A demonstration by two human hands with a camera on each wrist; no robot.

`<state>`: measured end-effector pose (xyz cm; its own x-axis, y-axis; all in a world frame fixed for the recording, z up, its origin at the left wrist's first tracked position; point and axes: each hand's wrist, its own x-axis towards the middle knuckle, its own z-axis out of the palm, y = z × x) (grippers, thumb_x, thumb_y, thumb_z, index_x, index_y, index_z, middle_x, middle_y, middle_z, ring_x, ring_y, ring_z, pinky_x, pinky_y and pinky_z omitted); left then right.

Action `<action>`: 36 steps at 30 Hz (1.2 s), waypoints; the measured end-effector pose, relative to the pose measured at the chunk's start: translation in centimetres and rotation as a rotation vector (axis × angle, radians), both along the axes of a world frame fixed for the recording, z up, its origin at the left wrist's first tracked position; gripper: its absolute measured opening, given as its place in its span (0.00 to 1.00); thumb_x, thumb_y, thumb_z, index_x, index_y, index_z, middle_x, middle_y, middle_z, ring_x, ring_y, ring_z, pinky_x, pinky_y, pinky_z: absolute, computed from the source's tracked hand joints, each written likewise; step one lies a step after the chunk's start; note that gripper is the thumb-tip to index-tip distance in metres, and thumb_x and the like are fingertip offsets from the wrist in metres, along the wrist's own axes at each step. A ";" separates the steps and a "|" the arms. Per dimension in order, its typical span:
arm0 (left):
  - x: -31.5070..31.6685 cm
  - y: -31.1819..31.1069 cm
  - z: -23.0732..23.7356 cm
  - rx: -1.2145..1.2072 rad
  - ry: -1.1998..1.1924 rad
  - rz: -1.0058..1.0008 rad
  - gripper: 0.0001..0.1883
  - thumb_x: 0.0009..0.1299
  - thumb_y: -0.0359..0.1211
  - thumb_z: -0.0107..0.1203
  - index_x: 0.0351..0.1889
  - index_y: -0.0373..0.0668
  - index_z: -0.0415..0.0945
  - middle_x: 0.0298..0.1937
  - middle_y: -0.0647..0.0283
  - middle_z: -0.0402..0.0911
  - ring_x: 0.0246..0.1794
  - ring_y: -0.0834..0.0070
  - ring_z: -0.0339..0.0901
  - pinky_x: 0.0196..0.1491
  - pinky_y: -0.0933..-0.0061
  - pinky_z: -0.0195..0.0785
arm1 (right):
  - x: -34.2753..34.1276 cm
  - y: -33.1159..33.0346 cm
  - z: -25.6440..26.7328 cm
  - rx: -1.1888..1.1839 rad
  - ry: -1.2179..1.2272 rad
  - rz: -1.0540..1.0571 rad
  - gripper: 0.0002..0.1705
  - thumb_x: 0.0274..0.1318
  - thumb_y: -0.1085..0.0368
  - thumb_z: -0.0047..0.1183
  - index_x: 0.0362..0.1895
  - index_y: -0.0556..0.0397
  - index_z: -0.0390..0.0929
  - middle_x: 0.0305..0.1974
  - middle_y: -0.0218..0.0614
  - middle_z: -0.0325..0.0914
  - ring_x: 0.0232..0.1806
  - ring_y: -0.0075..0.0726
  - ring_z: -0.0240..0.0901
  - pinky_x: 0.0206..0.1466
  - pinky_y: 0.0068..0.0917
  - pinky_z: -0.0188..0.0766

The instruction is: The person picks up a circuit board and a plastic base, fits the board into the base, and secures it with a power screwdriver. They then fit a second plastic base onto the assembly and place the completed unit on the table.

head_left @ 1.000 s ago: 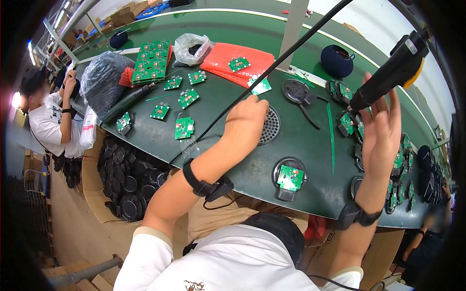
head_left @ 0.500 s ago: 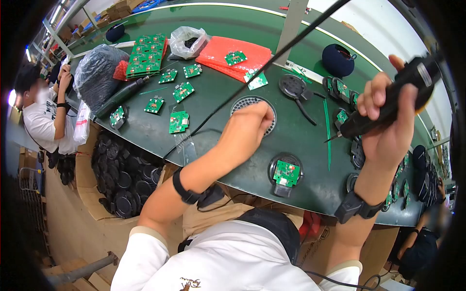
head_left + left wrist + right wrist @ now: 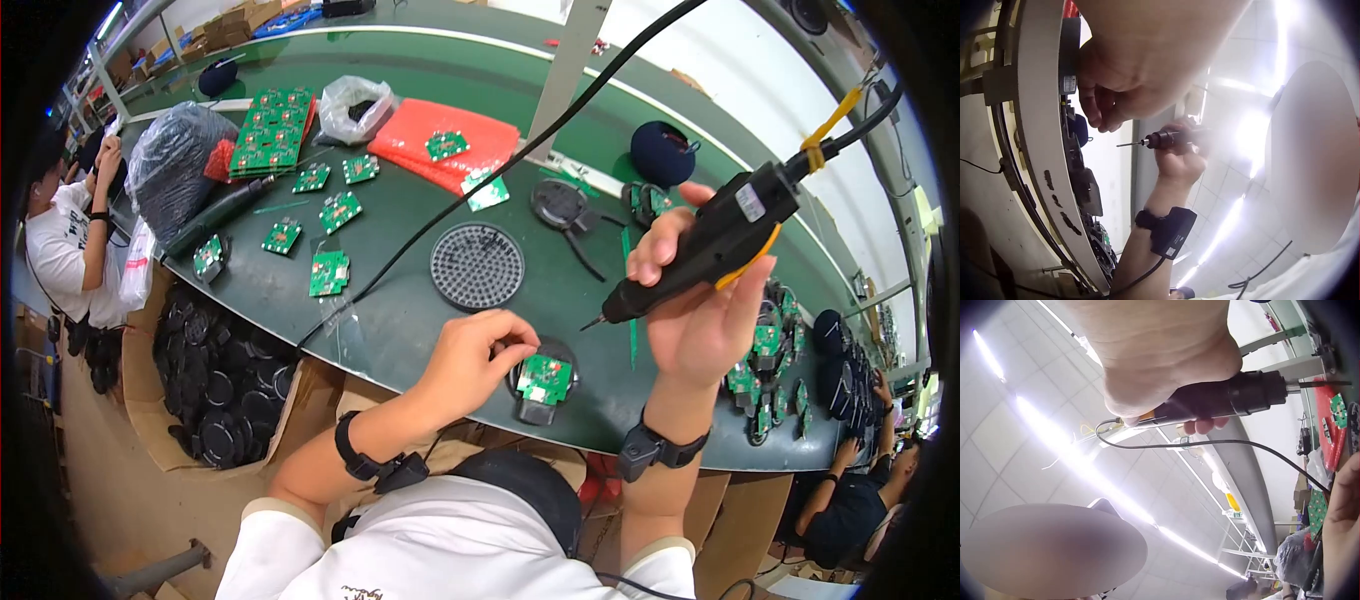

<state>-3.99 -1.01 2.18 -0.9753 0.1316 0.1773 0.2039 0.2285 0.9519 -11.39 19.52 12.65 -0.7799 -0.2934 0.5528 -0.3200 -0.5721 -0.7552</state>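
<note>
My left hand (image 3: 462,362) is at the left edge of a green circuit board (image 3: 546,380), which sits in a round black housing (image 3: 570,356) near the table's front edge. Its fingers are curled, and thumb and forefinger meet at the tips; I cannot tell whether something tiny is between them. My right hand (image 3: 700,325) grips a black electric screwdriver (image 3: 705,245) above the table, the bit slanting down toward the board. In the left wrist view the screwdriver (image 3: 1175,137) points toward the left fingertips (image 3: 1109,125). Behind the left hand lies a round dotted dish (image 3: 478,266).
Several loose green boards (image 3: 340,212) lie at the left, and a heap of assembled units (image 3: 765,360) at the right. A black cable (image 3: 420,240) crosses the view. Another round black part (image 3: 560,203) lies behind. Below the table's edge stands a carton of black parts (image 3: 215,385).
My left hand has moved from the dish to the board. My right hand, open beside the hanging screwdriver at first, has taken hold of it and brought it down and left.
</note>
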 end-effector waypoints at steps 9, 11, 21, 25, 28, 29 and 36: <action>0.5 0.0 0.5 0.034 -0.029 -0.004 0.06 0.71 0.21 0.66 0.44 0.32 0.86 0.43 0.58 0.90 0.43 0.73 0.88 0.50 0.71 0.82 | 0.1 0.6 1.3 -0.036 -0.041 0.245 0.39 0.59 0.57 0.74 0.67 0.56 0.66 0.44 0.41 0.72 0.42 0.40 0.79 0.45 0.37 0.82; 0.3 -0.2 0.8 0.041 -0.015 0.003 0.06 0.71 0.21 0.66 0.44 0.32 0.86 0.43 0.58 0.90 0.43 0.73 0.88 0.50 0.71 0.82 | -0.8 1.5 1.9 0.026 -0.069 0.343 0.34 0.55 0.63 0.74 0.60 0.56 0.68 0.38 0.34 0.66 0.27 0.29 0.74 0.29 0.25 0.76; 0.0 -0.7 -0.2 -0.007 0.042 0.031 0.08 0.68 0.21 0.68 0.44 0.35 0.87 0.41 0.60 0.89 0.40 0.73 0.86 0.45 0.73 0.79 | -0.1 0.1 -0.3 0.097 0.038 0.067 0.34 0.66 0.42 0.69 0.56 0.55 0.70 0.23 0.22 0.68 0.21 0.20 0.65 0.25 0.21 0.60; -0.2 -0.4 -0.6 0.019 0.046 0.042 0.08 0.67 0.21 0.69 0.44 0.37 0.88 0.41 0.60 0.89 0.37 0.75 0.84 0.42 0.72 0.77 | 0.5 -0.9 -0.8 0.049 0.045 0.008 0.33 0.70 0.45 0.66 0.59 0.58 0.70 0.26 0.27 0.69 0.23 0.22 0.67 0.28 0.22 0.64; -0.1 -0.1 -0.5 0.013 0.021 0.033 0.10 0.66 0.21 0.70 0.44 0.38 0.89 0.40 0.60 0.90 0.37 0.75 0.84 0.42 0.72 0.77 | 1.1 -2.7 -1.9 -0.029 0.002 -0.108 0.21 0.71 0.63 0.65 0.57 0.60 0.71 0.27 0.31 0.72 0.22 0.26 0.70 0.26 0.25 0.68; -0.1 -0.1 -0.6 -0.001 0.025 0.026 0.10 0.66 0.21 0.70 0.45 0.38 0.90 0.40 0.60 0.90 0.37 0.74 0.84 0.42 0.72 0.77 | 1.3 -2.9 -2.1 -0.036 -0.026 -0.085 0.20 0.70 0.66 0.65 0.57 0.61 0.71 0.27 0.31 0.72 0.20 0.25 0.68 0.25 0.25 0.66; -0.3 0.1 -1.0 -0.029 0.162 0.030 0.15 0.64 0.20 0.69 0.49 0.42 0.91 0.39 0.58 0.90 0.37 0.67 0.85 0.41 0.67 0.80 | 2.3 -3.9 -1.2 -0.046 -0.099 -0.133 0.14 0.69 0.72 0.60 0.54 0.62 0.74 0.24 0.30 0.69 0.16 0.21 0.61 0.20 0.23 0.61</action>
